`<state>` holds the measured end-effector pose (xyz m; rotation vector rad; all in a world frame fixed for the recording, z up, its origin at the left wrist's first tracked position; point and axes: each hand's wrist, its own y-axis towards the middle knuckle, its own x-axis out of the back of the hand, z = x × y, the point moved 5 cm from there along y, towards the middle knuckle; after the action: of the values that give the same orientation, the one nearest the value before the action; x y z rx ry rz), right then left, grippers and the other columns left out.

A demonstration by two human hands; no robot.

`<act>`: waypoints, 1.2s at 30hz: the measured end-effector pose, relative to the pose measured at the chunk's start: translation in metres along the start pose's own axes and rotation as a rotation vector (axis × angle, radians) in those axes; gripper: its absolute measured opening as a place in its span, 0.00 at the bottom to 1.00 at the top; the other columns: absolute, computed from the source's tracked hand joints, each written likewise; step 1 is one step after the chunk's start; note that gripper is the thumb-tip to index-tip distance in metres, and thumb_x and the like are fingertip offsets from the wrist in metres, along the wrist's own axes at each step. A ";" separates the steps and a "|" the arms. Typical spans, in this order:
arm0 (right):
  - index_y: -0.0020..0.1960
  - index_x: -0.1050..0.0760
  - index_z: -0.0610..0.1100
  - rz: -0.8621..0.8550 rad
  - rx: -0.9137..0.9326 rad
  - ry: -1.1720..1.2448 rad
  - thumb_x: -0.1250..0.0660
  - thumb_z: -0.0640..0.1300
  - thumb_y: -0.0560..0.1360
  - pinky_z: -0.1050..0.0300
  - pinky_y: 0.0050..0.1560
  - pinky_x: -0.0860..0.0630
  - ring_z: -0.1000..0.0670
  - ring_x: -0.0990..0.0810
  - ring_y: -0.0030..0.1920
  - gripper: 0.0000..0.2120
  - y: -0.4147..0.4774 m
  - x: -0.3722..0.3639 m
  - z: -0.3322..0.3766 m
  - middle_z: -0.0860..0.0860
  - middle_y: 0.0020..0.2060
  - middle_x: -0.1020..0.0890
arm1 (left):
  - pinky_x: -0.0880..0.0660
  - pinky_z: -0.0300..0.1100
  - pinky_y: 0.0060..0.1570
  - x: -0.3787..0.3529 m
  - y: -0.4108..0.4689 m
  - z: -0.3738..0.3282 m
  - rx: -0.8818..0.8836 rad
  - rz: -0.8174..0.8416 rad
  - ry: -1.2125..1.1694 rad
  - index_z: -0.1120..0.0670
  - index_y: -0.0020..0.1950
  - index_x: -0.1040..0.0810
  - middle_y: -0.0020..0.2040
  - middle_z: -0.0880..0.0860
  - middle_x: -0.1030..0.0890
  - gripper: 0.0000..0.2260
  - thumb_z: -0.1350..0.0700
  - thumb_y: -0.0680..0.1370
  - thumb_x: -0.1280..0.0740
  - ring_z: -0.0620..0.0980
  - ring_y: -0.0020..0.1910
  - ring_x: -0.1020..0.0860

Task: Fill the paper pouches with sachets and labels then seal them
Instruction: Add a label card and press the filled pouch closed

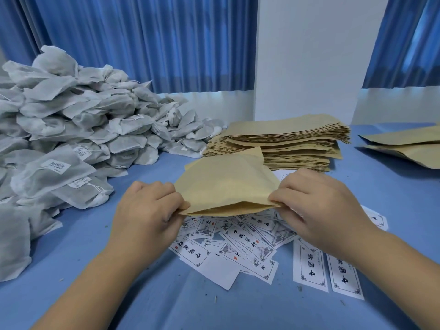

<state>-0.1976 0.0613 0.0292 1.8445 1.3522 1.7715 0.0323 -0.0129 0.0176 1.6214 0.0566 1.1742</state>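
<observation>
The left hand (152,206) and right hand (316,206) are pinching opposite corners of a paper pouch (226,184), spreading its mouth above the labels (240,244) on the desk (119,294). Pulling unevenly is risking a torn seam; the sachets (71,129) are lying well left.

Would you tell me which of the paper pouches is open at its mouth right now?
The pouch pinched between left hand and right hand; the stacked pouches behind lie flat.
</observation>
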 end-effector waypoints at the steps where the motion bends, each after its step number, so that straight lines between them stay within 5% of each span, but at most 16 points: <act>1: 0.42 0.17 0.41 -0.010 0.015 0.005 0.25 0.35 0.68 0.55 0.34 0.27 0.43 0.22 0.34 0.04 0.001 -0.001 0.002 0.47 0.36 0.19 | 0.43 0.42 0.36 -0.001 0.000 -0.002 0.002 0.008 0.017 0.56 0.35 0.21 0.31 0.50 0.26 0.02 0.60 0.67 0.30 0.53 0.32 0.29; 5: 0.38 0.18 0.38 -0.065 0.025 0.019 0.26 0.30 0.66 0.51 0.29 0.26 0.42 0.24 0.31 0.05 0.002 -0.005 0.011 0.45 0.32 0.21 | 0.39 0.46 0.38 -0.007 0.003 -0.015 0.011 0.038 0.115 0.55 0.38 0.22 0.35 0.50 0.25 0.03 0.57 0.70 0.35 0.56 0.33 0.26; 10: 0.38 0.19 0.37 -0.063 -0.030 0.011 0.25 0.26 0.60 0.50 0.28 0.25 0.42 0.23 0.31 0.10 0.003 -0.008 0.011 0.45 0.32 0.21 | 0.41 0.46 0.40 -0.010 0.004 -0.024 -0.039 0.049 0.106 0.54 0.38 0.21 0.34 0.50 0.23 0.02 0.60 0.67 0.29 0.55 0.32 0.25; 17: 0.42 0.18 0.40 -0.032 0.050 0.003 0.33 0.36 0.71 0.51 0.33 0.26 0.43 0.23 0.35 0.05 0.005 -0.010 0.020 0.47 0.36 0.20 | 0.39 0.47 0.36 -0.009 0.003 -0.024 -0.027 0.078 0.080 0.55 0.34 0.22 0.31 0.50 0.26 0.02 0.60 0.67 0.33 0.55 0.29 0.26; 25: 0.38 0.21 0.39 -0.020 0.018 -0.041 0.30 0.27 0.62 0.52 0.32 0.30 0.43 0.27 0.32 0.10 0.005 -0.020 0.026 0.46 0.33 0.23 | 0.33 0.46 0.30 -0.013 0.007 -0.051 -0.146 0.039 0.079 0.55 0.33 0.24 0.32 0.51 0.26 0.06 0.60 0.70 0.35 0.55 0.29 0.28; 28: 0.37 0.21 0.40 -0.008 0.029 -0.073 0.30 0.29 0.62 0.51 0.31 0.30 0.43 0.27 0.32 0.08 0.007 -0.022 0.031 0.46 0.33 0.23 | 0.32 0.46 0.29 -0.014 0.007 -0.050 -0.150 0.079 0.055 0.55 0.32 0.25 0.31 0.50 0.26 0.10 0.58 0.70 0.43 0.55 0.28 0.27; 36: 0.35 0.20 0.44 -0.048 0.096 -0.107 0.31 0.35 0.68 0.54 0.31 0.32 0.46 0.27 0.31 0.06 0.010 -0.019 0.038 0.50 0.30 0.24 | 0.30 0.48 0.31 -0.023 0.010 -0.063 -0.110 0.144 0.097 0.54 0.37 0.22 0.35 0.51 0.25 0.09 0.54 0.69 0.41 0.55 0.31 0.27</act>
<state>-0.1560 0.0572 0.0150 1.9089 1.4508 1.5868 -0.0284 0.0154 0.0061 1.4912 -0.0631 1.3432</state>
